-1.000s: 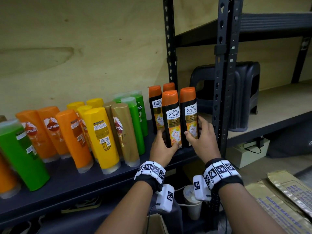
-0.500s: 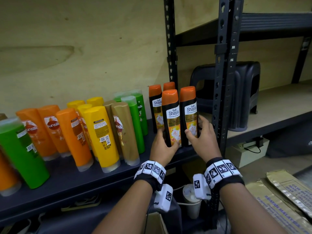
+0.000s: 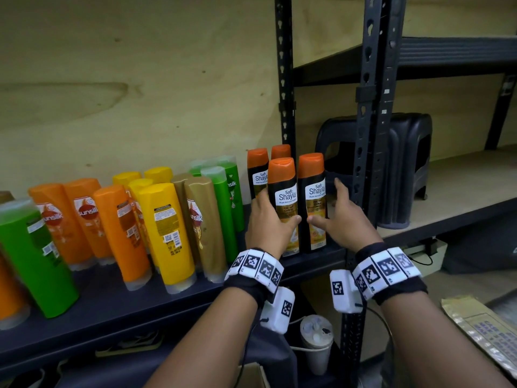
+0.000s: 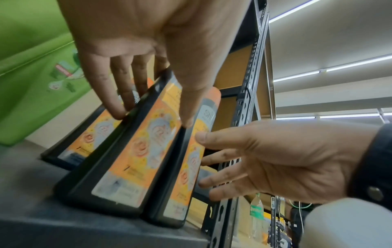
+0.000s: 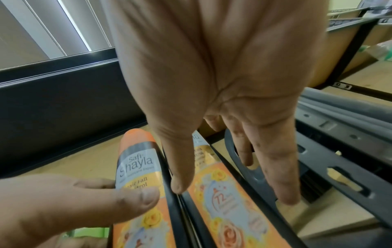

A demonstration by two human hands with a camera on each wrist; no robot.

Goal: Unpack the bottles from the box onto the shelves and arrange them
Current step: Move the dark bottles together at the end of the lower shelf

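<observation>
Several orange-capped black Shayla bottles stand upright at the right end of the dark shelf (image 3: 112, 309). My left hand (image 3: 268, 222) holds the front-left Shayla bottle (image 3: 282, 197), with the thumb across its label and the fingers down its left side (image 4: 118, 94). My right hand (image 3: 341, 219) is beside the front-right Shayla bottle (image 3: 313, 191). Its thumb touches that bottle's front (image 5: 178, 176), and its straight fingers are spread on the right. Two more Shayla bottles (image 3: 258, 175) stand behind. Both front bottles rest on the shelf.
Sunsilk bottles in orange (image 3: 81, 219), yellow (image 3: 167, 233), gold (image 3: 204, 225) and green (image 3: 226, 203) fill the shelf to the left. A black upright post (image 3: 372, 135) stands close to my right hand. A black stool (image 3: 405, 169) sits beyond it. Cardboard flaps (image 3: 481, 331) lie lower right.
Both hands have slid up the front bottles from near their bases. My left thumb now lies across the front-left bottle's label. The bottles have stayed in place.
</observation>
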